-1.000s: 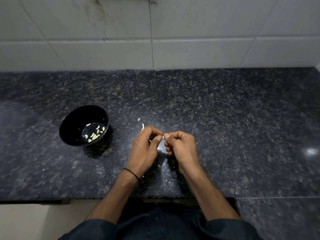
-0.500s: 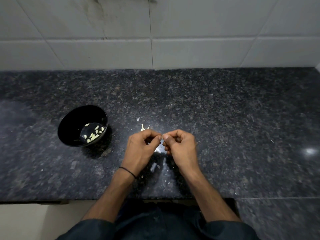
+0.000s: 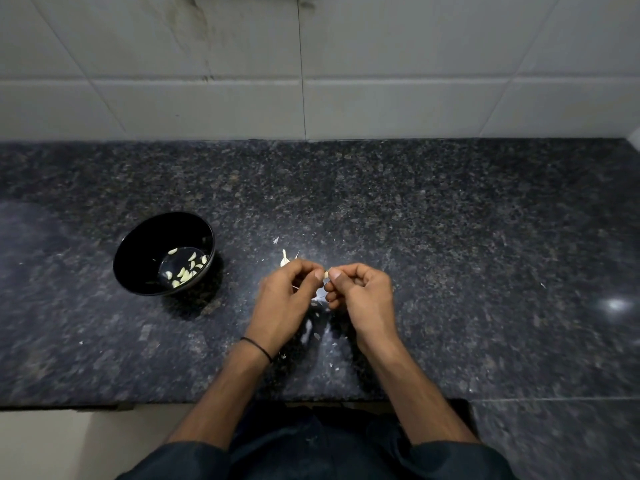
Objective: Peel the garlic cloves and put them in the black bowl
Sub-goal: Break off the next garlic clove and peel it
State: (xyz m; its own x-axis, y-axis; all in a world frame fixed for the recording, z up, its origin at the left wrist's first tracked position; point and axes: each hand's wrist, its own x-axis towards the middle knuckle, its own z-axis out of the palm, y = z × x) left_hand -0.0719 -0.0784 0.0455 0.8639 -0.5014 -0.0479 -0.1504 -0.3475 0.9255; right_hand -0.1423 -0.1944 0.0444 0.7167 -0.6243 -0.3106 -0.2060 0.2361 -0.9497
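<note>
Hardly moved since a second ago: left hand (image 3: pixel 285 303) and right hand (image 3: pixel 363 296) in the same spot, just right of the black bowl (image 3: pixel 149 244), thumbs now a little closer together. Pinched between the thumb and finger tips of both hands: one small garlic clove (image 3: pixel 326 274), pale, only a tiny bit showing. Fingers of both hands curled in tight, with nothing else held that can be seen. Hard to tell how much skin is left on it, maybe some, too small in this view. Step in hand: peeling this clove, up in the air, right of the bowl and near it, not touching it. Down in the bottom of the bowl: a small heap of peeled cloves (image 3: pixel 185 270), so a good part of the job looks done. Just behind the left hand, also right of the bowl: another bit of garlic (image 3: pixel 284 259), likely with its skin on, waiting. Under the hands, nearer the person than the bowl: white skin bits (image 3: pixel 306 332) on the dark counter (image 3: pixel 450 254). Next: pull off the last skin with the nails, let it fall, then carry the bare clove left over the rim and drop it in. Needs a soft but firm pinch, being so small and slippery.
</note>
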